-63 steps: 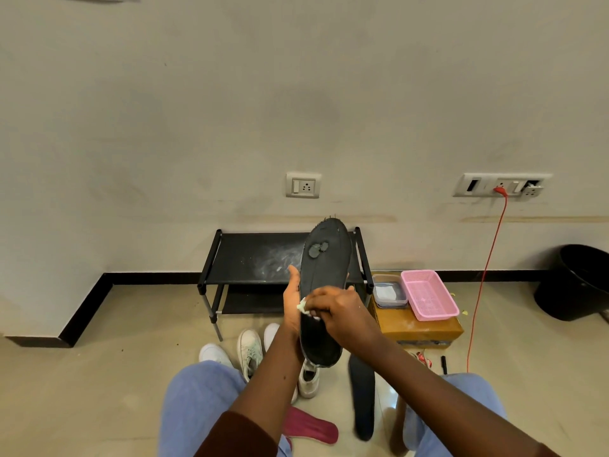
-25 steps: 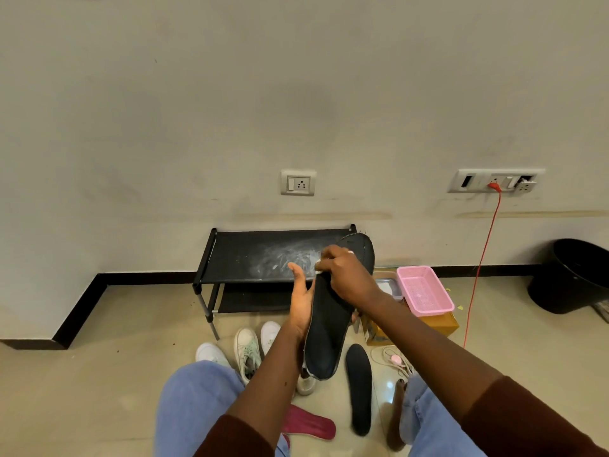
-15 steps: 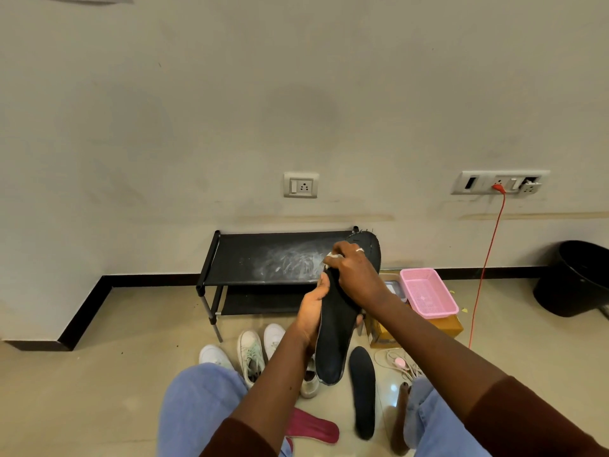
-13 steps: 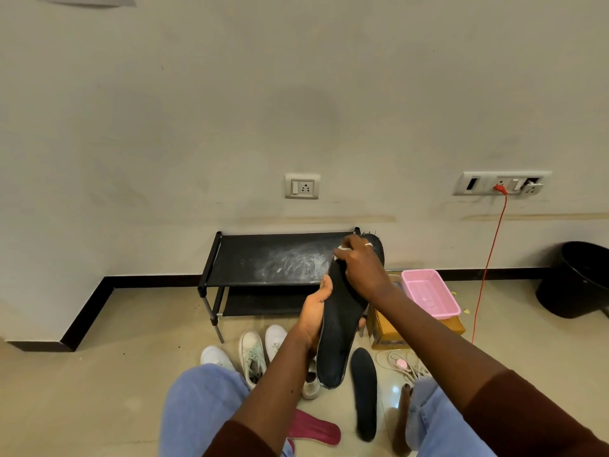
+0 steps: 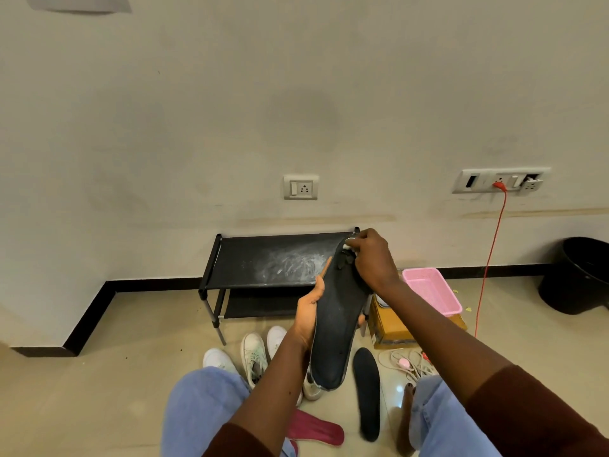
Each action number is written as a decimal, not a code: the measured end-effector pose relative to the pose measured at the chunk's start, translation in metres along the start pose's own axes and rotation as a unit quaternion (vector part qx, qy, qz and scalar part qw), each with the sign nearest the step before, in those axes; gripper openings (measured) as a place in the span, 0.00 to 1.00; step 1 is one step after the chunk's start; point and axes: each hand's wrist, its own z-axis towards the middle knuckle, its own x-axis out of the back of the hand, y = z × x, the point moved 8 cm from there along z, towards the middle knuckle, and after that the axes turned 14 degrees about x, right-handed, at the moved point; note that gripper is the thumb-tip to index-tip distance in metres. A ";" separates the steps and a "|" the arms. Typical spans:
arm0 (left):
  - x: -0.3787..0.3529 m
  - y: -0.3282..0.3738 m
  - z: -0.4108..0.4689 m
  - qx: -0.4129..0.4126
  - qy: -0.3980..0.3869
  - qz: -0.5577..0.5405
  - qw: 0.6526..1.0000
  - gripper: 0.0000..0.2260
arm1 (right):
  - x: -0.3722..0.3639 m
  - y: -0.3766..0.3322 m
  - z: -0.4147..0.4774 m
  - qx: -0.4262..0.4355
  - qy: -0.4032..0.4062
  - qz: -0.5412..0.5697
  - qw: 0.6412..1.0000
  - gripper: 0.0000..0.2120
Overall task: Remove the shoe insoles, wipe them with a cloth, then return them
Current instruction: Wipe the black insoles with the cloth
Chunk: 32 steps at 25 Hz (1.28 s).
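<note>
**Cloth at the far tip, the rest of the insole runs back toward us**

Nearest to us are two knees in light blue jeans [image 5: 204, 410]. On the floor between them lie a flat dark red insole [image 5: 316, 430] and a second black foam insole [image 5: 367, 390], with a pair of white lace-up sneakers [image 5: 255, 354] just beyond.

Above these, the long black insole [image 5: 336, 324] is held up off the floor. Its long axis rises from a rounded near end by the knees to a far end in front of the rack, leaning slightly right. The left hand [image 5: 308, 311] grips its left edge at about mid-length, thumb on the face and fingers curled behind. The right hand [image 5: 372, 262] sits at the far tip, its fingers pinching a small white cloth [image 5: 347, 246] against the surface.

We judge that the next stroke must travel down the long axis, toward us; only the left thumb lies near that path.

Behind the hands stands a low black metal shoe rack [image 5: 263, 262], its top dusted white. To its right, a pink plastic basket [image 5: 431, 290] rests on a brown cardboard box [image 5: 385, 324]. A red cable [image 5: 491, 258] drops from the wall, and a black bin [image 5: 580, 275] stands well apart.
</note>
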 end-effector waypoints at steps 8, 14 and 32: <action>0.011 0.023 -0.004 -0.069 -0.002 -0.008 0.998 0.32 | -0.029 -0.074 -0.057 0.164 -0.048 -0.015 0.985 0.13; 0.008 0.000 0.001 0.008 0.020 -0.006 1.000 0.26 | -0.007 -0.019 -0.015 0.027 0.008 -0.047 0.998 0.11; 0.000 -0.005 -0.002 0.001 0.058 0.018 0.998 0.31 | 0.009 0.019 -0.011 -0.202 0.103 0.037 0.973 0.12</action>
